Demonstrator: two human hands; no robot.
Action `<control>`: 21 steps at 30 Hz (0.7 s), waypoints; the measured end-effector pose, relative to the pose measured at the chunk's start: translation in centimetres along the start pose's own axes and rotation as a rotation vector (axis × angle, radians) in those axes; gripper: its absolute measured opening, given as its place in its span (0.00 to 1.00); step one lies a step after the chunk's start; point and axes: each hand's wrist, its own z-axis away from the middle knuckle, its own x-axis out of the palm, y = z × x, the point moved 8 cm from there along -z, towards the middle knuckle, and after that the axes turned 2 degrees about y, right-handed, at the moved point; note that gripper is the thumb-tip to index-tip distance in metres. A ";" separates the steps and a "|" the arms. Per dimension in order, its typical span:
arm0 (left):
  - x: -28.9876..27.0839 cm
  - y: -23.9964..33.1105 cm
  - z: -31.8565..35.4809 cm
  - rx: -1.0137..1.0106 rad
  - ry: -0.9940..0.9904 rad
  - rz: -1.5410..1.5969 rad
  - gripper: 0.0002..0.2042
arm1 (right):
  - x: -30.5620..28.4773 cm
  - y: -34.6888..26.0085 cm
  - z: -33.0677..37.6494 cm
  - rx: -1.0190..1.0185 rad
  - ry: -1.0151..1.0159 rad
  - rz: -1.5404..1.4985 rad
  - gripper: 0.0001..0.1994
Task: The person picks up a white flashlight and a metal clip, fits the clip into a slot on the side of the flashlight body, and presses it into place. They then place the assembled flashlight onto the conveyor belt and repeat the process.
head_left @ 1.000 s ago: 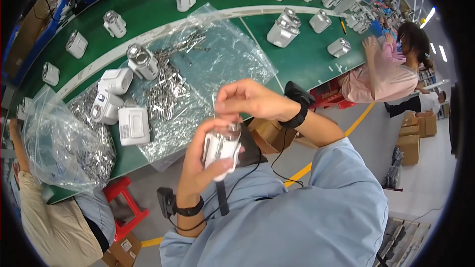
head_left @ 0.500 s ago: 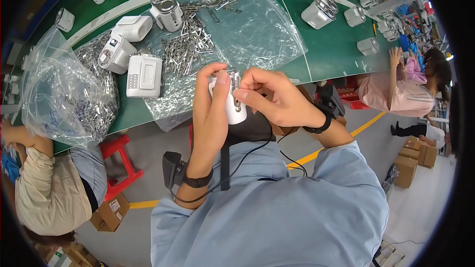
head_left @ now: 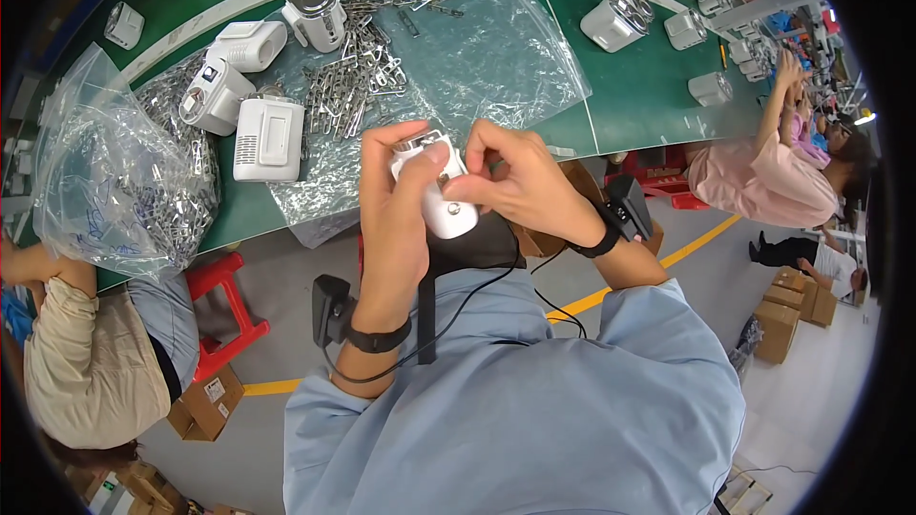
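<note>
In front of my body, just off the table's near edge, my left hand (head_left: 396,195) is closed around a white rounded device (head_left: 447,219) with a silvery upper end. Its thumb presses on the device's face. My right hand (head_left: 525,181) is bent in a pinch against the device's right side, thumb and fingertips close together. What those fingertips pinch is mostly hidden; a bit of metal shows by the thumb. Lower on the device is a small round metal spot. Beyond the hands, a pile of metal clips (head_left: 353,85) lies on a clear plastic sheet (head_left: 477,57).
Several similar white devices (head_left: 269,140) stand left of the clips, beside a clear bag (head_left: 105,181) of metal parts. More devices (head_left: 615,17) dot the green table (head_left: 563,0). People sit at left and right; a red stool (head_left: 224,315) stands at left.
The device has tilted in my left hand, its upper end leaning left. The long clip seen on its face before is now mostly out of sight, and my right fingers have curled tighter.
</note>
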 end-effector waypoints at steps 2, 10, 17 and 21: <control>-0.8 -0.4 0.1 0.087 0.066 -0.029 0.13 | 0.5 0.6 1.2 0.033 0.167 -0.384 0.14; -0.7 0.3 2.4 0.492 0.211 -0.114 0.16 | 4.4 -1.3 1.8 -0.061 0.434 -0.884 0.25; -1.7 0.1 5.0 0.632 0.265 -0.218 0.19 | 6.0 -0.2 2.3 -0.237 0.541 -1.043 0.25; -1.7 0.7 5.2 0.449 0.319 -0.177 0.23 | 6.1 -0.7 2.6 -0.244 0.489 -0.902 0.27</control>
